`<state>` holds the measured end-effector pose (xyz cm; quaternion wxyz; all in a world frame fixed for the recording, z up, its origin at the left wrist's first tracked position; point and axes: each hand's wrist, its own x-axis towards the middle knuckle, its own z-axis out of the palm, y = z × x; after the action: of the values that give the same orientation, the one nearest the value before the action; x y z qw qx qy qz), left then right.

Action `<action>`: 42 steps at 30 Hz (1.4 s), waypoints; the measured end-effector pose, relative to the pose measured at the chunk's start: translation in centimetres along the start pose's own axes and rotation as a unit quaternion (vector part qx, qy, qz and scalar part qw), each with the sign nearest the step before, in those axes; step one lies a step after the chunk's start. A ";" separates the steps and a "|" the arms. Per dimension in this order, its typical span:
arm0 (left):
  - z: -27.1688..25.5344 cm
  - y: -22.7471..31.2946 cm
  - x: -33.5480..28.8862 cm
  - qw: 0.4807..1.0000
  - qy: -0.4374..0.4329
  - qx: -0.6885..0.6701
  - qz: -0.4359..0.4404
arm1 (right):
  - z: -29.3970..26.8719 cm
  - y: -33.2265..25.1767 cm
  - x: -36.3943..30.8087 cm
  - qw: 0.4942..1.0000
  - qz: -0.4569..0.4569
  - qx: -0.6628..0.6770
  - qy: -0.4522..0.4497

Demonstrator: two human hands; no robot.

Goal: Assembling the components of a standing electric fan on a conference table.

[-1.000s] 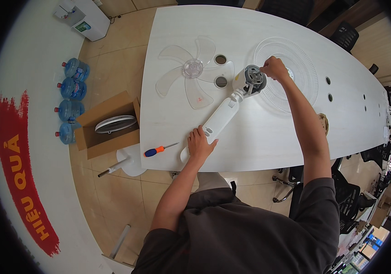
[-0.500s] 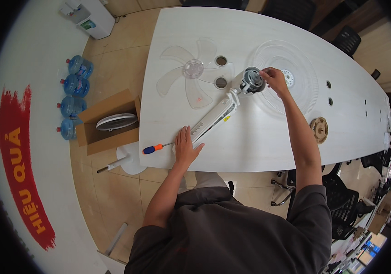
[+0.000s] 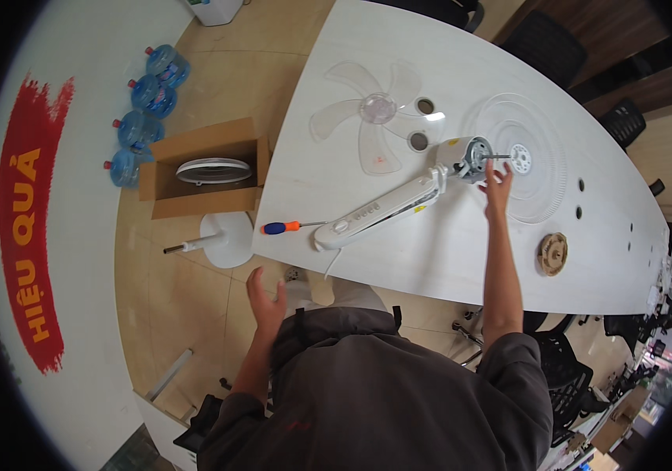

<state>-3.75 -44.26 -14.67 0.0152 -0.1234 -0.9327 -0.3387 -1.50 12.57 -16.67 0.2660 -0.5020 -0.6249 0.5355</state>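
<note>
A white electric fan body [image 3: 387,208] with a row of buttons lies slantwise on the table. At its far end the fan motor head [image 3: 454,153] is tipped so its metal shaft points right. My right hand [image 3: 496,192] is at the front of the motor, just below the shaft, with fingers apart; whether a fingertip touches it I cannot tell. My left hand [image 3: 267,302] hangs in the air off the table's near left edge, fingers spread and holding nothing. An orange and blue screwdriver [image 3: 283,228] lies by the body's near end.
On the white table [image 3: 446,267] lie a clear fan blade [image 3: 379,110], a round fan guard [image 3: 538,184] and a tan round part [image 3: 553,254]. A cardboard box [image 3: 202,206] holding a white ring, a fan base [image 3: 228,242] and blue water bottles [image 3: 144,129] stand left.
My left hand has lifted off the fan body and drawn back past the table edge. The motor head has turned to point right, and my right hand has shifted below its shaft.
</note>
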 end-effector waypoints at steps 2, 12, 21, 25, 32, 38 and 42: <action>-0.3 -1.4 -1.0 0.999 0.004 -0.021 -0.033 | 1.1 0.4 -0.6 0.997 0.055 0.050 0.031; -0.7 -1.3 -1.3 0.997 0.012 -0.042 -0.068 | 1.1 7.9 -3.0 0.930 0.192 0.300 0.091; -1.0 -2.1 -2.0 0.999 0.028 -0.012 -0.044 | -4.0 13.9 0.8 0.888 0.291 0.341 0.100; -2.7 -3.4 -1.7 0.995 0.074 -0.015 -0.064 | -3.5 12.1 -0.3 0.893 0.336 0.291 0.065; -4.0 -9.4 0.1 0.976 0.119 -0.066 -0.172 | -3.2 8.0 -6.8 0.964 0.202 0.096 0.144; -2.0 -18.8 1.4 0.932 0.122 -0.150 -0.307 | 8.9 -5.4 -20.1 0.996 0.087 0.025 0.004; -0.6 -24.4 2.8 0.896 0.015 -0.199 -0.397 | 22.2 -9.6 -27.1 0.963 0.096 -0.094 -0.232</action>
<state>-12.38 -62.05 -29.23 -0.1313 0.2616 -0.8168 -0.4972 -14.50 -20.31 -8.41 0.0126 -0.4445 -0.6660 0.5989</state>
